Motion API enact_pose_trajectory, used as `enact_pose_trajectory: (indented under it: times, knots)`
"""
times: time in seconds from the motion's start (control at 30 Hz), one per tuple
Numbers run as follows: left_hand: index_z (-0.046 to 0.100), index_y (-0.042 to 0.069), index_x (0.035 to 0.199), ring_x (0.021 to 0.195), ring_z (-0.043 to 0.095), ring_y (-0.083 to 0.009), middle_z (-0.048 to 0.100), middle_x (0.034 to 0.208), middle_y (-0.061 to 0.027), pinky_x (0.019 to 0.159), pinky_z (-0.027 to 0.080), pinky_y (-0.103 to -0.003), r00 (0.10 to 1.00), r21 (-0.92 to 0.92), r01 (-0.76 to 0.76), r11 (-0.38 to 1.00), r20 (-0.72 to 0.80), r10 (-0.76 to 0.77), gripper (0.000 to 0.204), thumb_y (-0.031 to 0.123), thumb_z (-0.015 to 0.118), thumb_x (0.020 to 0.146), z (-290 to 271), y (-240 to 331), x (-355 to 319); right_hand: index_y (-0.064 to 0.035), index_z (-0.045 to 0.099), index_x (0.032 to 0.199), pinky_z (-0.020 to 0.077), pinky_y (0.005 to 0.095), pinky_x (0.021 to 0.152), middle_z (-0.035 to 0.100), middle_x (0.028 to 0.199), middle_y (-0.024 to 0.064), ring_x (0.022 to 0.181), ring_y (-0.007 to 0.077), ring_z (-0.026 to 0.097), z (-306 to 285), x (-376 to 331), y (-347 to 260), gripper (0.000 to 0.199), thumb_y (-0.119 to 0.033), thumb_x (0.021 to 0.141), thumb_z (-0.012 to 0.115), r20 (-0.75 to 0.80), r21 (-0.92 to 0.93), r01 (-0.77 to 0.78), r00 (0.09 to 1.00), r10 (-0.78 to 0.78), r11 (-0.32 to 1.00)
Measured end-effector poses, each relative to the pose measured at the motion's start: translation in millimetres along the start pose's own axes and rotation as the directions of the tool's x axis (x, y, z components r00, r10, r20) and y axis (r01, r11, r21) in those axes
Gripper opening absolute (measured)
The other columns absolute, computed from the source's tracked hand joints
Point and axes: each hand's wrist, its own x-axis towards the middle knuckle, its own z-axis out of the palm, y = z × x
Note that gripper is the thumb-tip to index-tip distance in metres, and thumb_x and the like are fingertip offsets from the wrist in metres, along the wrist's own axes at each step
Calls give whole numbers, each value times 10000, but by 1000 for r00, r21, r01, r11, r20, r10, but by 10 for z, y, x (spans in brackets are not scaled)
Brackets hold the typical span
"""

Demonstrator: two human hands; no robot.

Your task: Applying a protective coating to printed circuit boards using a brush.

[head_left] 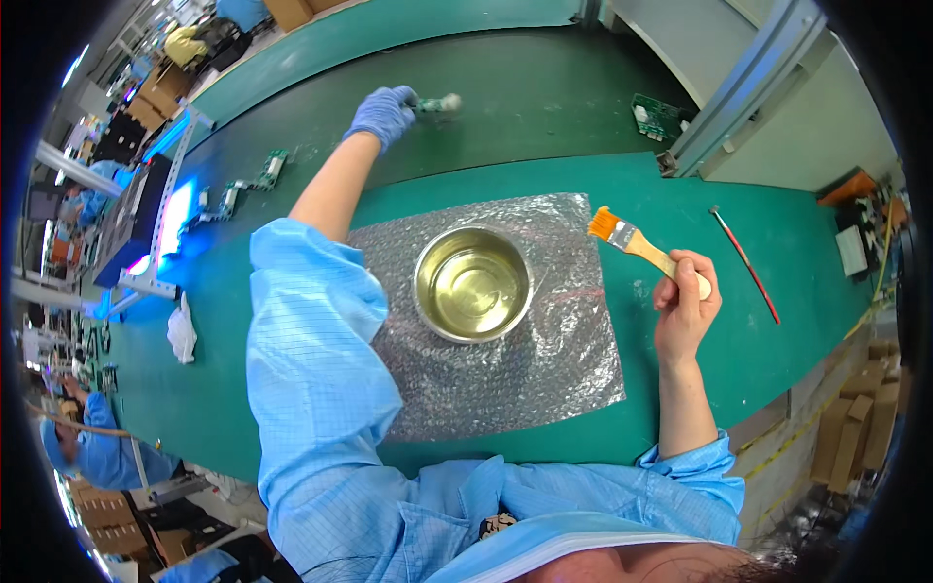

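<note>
My left hand (384,115), in a blue glove, reaches to the far dark green belt. Its fingers are closed on the near end of a small circuit board (430,104) with a pale round part at its tip. My bare right hand (688,306) grips the wooden handle of a flat paintbrush (632,243). The orange bristles point up and left, beyond the right edge of the bubble wrap (505,398). Between my arms a round metal bowl (474,339) of clear yellowish liquid (476,282) stands on the wrap.
A thin red-handled tool (746,267) lies at right on the green mat. Another circuit board (659,117) sits far right on the belt (544,126), near a metal post (748,87). Several boards (233,199) run toward a blue-lit frame at left. Nearby lies a crumpled white wipe (182,330).
</note>
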Motion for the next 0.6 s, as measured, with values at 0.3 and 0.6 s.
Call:
enact_pose_trajectory:
  times: [0.3, 0.6]
  knots:
    - [637, 44, 831, 516, 597, -182, 593, 664, -57, 442, 524, -339, 669, -496, 723, 481, 329, -667, 290, 324, 672, 763, -1102, -1049, -911, -4, 567, 927, 292, 202, 417, 404, 552, -15, 469, 56, 377, 91, -80, -8, 179, -164, 927, 487, 23, 47, -1, 1000, 0, 999]
    - [580, -28, 1117, 979, 600, -310, 596, 1115, -200, 835, 467, -397, 718, -169, 696, 698, 188, -671, 699, 505, 675, 675, -668, -1418, -1367, -2, 568, 942, 289, 200, 410, 419, 565, -14, 469, 53, 380, 63, -141, -60, 173, -161, 918, 503, -14, 138, -31, 999, 33, 990]
